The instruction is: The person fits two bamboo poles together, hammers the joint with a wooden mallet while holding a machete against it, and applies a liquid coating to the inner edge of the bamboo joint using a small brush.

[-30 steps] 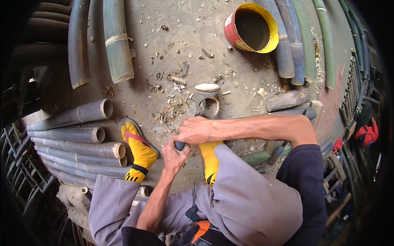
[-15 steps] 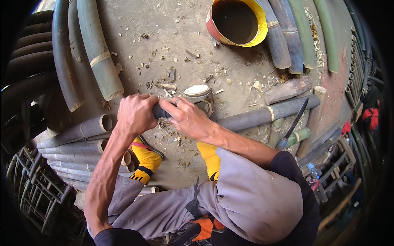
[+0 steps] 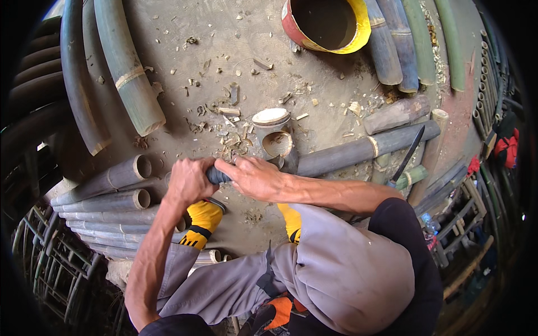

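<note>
Both my hands grip the near end of a long dark grey bamboo pole (image 3: 347, 152) that runs right across the ground. My left hand (image 3: 188, 182) wraps the very end. My right hand (image 3: 255, 178) clasps it just to the right, and a short dark bit of pole shows between them. The hands are above my yellow shoes (image 3: 203, 219). Just beyond my right hand stand two short cut bamboo sections (image 3: 271, 119), one upright with a pale top, one open toward me.
Stacked bamboo poles (image 3: 106, 182) lie at my left, with curved ones (image 3: 126, 73) farther back. A red and yellow bucket (image 3: 328, 28) lies at the top. A dark blade (image 3: 411, 150) rests against poles at right. Wood chips (image 3: 224, 109) litter the ground.
My hands have risen from down by my shoes. My left hand came over from beside my leg and closed on the pole's end next to my right hand.
</note>
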A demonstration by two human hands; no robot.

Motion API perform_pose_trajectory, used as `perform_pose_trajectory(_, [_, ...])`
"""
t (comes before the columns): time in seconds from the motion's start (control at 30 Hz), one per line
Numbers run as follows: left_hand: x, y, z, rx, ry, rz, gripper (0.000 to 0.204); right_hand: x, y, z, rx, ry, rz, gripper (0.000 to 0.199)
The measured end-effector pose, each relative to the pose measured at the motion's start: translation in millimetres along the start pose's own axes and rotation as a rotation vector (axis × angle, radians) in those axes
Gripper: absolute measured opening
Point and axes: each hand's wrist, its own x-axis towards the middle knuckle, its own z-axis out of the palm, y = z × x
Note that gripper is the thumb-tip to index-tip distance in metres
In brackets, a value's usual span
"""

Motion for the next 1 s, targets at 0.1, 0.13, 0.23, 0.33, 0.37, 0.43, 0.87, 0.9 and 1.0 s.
perform_pose_trajectory(0.1, [-36, 22, 57, -0.299, 0.022, -0.272, 0.028, -15, 8, 6, -0.193, -0.186, -0.086, 0.033])
perform_pose_trajectory(0.13, [-44, 32, 85, -0.353, 0.017, -0.360, 0.029, -19, 8, 0, -0.228, -0.300, -0.085, 0.031])
perform_pose_trajectory(0.23, [-70, 81, 178, -0.650, 0.189, -0.435, 0.039, -37, 21, 3, -0.434, -0.504, -0.205, 0.025])
perform_pose_trajectory(0.33, [-62, 61, 140, -0.518, 0.119, -0.297, 0.045, -39, 15, 5, -0.454, -0.447, -0.158, 0.036])
perform_pose_trajectory(0.37, [-50, 29, 105, -0.330, 0.082, -0.162, 0.044, -33, 11, 9, -0.335, -0.175, -0.142, 0.039])
perform_pose_trajectory(0.43, [-9, -2, 16, 0.138, 0.063, 0.184, 0.028, -18, 6, 18, -0.087, 0.376, -0.109, 0.045])
perform_pose_trajectory(0.87, [-46, 47, 76, -0.269, 0.038, -0.292, 0.031, -28, 16, -6, -0.272, -0.317, -0.181, 0.040])
perform_pose_trajectory(0.9, [-55, 60, 97, -0.316, 0.050, -0.382, 0.034, -30, 18, -13, -0.284, -0.399, -0.254, 0.034])
perform_pose_trajectory(1.0, [-55, 121, 148, -0.682, 0.111, -0.610, 0.037, -41, 31, -34, -0.364, -0.614, -0.414, 0.021])
